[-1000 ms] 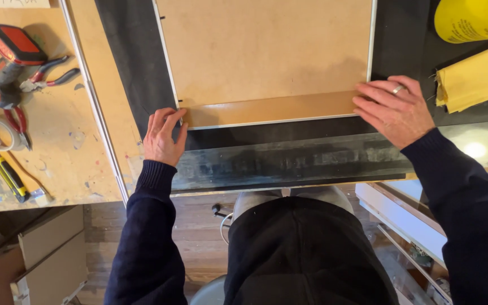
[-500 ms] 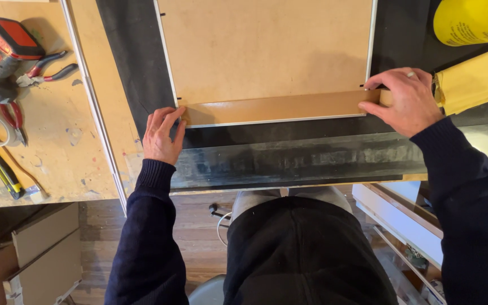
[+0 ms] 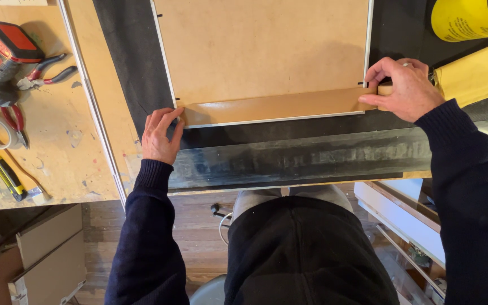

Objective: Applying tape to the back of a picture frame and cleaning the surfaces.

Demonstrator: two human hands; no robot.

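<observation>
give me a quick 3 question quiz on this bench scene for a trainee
1. True or false: the left hand rests flat at the lower left corner of the white-edged backing board.

2. What is the right hand pinching at the board's lower right corner?
A. the end of the brown tape strip
B. the red-handled pliers
C. the yellow roll

3. Fill in: the strip runs along the board's ____ edge, the one nearest the person.

Key
1. True
2. A
3. bottom
</observation>
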